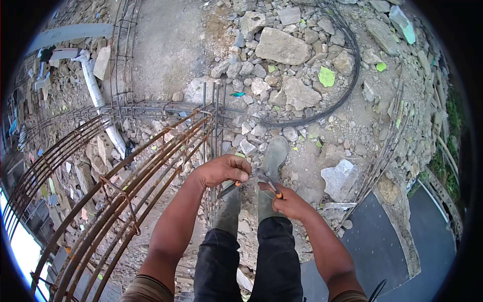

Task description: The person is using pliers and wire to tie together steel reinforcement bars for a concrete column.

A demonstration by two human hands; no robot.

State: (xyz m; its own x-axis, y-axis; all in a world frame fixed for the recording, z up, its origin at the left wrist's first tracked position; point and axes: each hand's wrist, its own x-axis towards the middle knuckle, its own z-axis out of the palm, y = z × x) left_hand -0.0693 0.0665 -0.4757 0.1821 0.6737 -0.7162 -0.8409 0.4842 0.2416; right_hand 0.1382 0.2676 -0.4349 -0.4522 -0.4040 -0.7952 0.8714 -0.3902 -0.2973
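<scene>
Right hand (291,202) grasps an orange-handled tool (270,182) above the boots (229,214); left hand (221,170), fingers curled, sits just beside; I can't tell its hold. They seem to be readying it, which calls for steadiness. Rusty rebar (119,202) runs leftward, rubble (283,46) beyond.

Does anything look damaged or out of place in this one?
Yes: a bright green fragment lies among grey-brown rubble ahead, its colour unlike its surroundings. The steel bars at left look rusty. The orange-handled tool in the right hand is too small to judge.
</scene>
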